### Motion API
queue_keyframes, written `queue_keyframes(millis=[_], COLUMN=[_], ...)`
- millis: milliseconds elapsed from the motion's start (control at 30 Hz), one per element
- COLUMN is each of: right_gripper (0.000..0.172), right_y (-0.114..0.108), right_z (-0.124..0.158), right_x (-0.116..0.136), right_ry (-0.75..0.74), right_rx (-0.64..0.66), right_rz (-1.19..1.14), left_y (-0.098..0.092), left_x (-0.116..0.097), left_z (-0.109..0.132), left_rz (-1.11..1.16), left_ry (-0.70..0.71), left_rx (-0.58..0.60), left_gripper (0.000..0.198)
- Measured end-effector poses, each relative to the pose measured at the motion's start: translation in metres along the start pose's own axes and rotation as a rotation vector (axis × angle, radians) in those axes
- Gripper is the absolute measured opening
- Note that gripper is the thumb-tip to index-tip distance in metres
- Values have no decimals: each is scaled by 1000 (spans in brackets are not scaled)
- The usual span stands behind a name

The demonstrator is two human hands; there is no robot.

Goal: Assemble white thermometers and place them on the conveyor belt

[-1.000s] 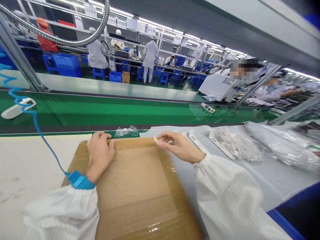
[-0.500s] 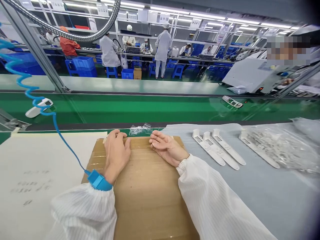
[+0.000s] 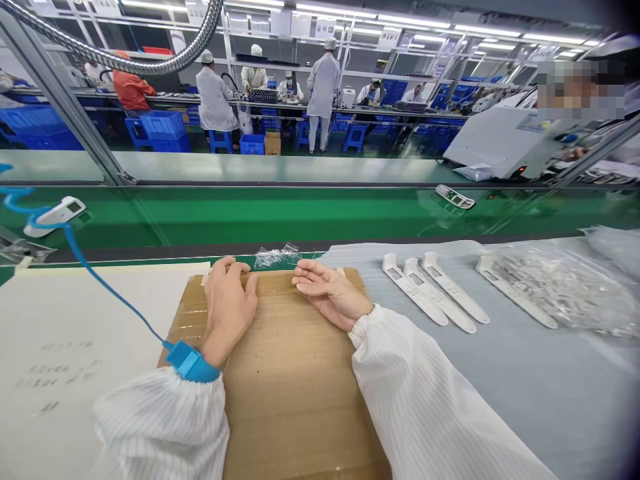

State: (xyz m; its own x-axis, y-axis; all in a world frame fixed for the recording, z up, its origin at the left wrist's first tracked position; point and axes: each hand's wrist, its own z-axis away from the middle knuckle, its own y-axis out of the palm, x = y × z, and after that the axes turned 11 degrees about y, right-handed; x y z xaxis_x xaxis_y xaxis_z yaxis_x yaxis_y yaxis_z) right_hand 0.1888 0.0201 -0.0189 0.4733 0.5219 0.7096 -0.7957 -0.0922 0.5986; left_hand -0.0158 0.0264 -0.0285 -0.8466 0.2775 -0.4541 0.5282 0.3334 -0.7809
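A brown cardboard sheet lies flat in front of me. My left hand rests at its far left corner, fingers loosely bent and thumb apart, with a blue wrist strap on the wrist. My right hand lies on its side near the far right edge, palm turned to the left and fingers slightly curled, with nothing visible in it. Just past the cardboard, between the hands, sits a small clear plastic bag. White plastic shells with small windows lie right of my right hand.
Further right are another white shell and a clear bag of small parts. A green conveyor belt carries white devices. White paper covers the left side. A blue coiled cord runs to my wrist strap. People sit and stand beyond.
Devices on the green belt have moved left. The blue cord has swung left. My view has shifted a little; both hands keep nearly the same pose on the cardboard.
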Motion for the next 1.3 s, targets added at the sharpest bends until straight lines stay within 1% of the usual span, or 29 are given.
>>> queue_keyframes(millis=[200,433,667,867,1033,1300], right_gripper=[38,47,45,33,39,38], right_y=[3,1,1,3,1,1], right_z=[1,1,0,1,0,1], right_x=[1,0,-1,0,-1,-1], right_ry=[41,21,17,23,0,6], right_rx=[7,17,12,-3,25,14], right_rz=[34,45,60,49,57,66], left_y=[0,-2,-3,-4,-4,-4], left_x=[-1,-4,-5,-6,-5,-4], left_z=[0,0,0,0,0,0], left_rz=[3,3,11,14,20,31], left_ry=[-6,-21,-29,-31,-29,-29], left_rx=[4,19,20,8,1,-3], left_gripper=[25,24,24,23,22,23])
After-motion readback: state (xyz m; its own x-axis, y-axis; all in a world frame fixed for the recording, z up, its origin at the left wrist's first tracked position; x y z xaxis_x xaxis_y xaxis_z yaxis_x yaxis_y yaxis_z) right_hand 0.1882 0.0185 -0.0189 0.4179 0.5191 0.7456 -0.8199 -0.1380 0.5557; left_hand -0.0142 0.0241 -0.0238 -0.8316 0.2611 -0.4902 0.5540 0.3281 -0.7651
